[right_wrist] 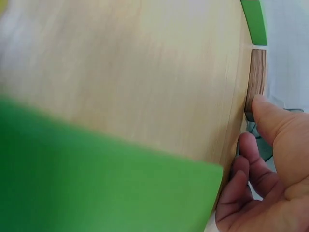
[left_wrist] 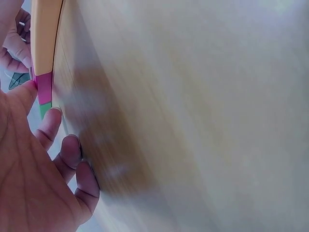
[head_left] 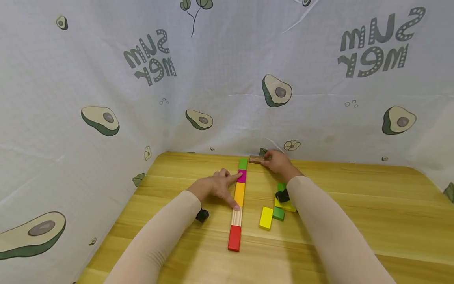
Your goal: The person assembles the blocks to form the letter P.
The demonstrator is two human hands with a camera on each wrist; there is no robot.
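Note:
A straight row of blocks runs away across the wooden table in the head view: red (head_left: 234, 238), bare wood (head_left: 236, 217), orange (head_left: 239, 192), magenta (head_left: 241, 177) and green (head_left: 242, 163). My left hand (head_left: 217, 185) spans the row from the left. Its index fingertip touches the magenta block, and its thumb rests where the orange and bare wood blocks meet. At the table's far edge, my right hand (head_left: 279, 162) pinches the right end of a dark brown wooden block (head_left: 255, 159). This block lies crosswise, a small gap right of the green one.
Right of the row, a yellow block (head_left: 266, 218) and a small green block (head_left: 278, 213) lie beside another yellow block (head_left: 285, 205), partly hidden by the right wrist's black camera (head_left: 282, 195). Avocado-printed cloth (head_left: 234, 90) hangs behind the table.

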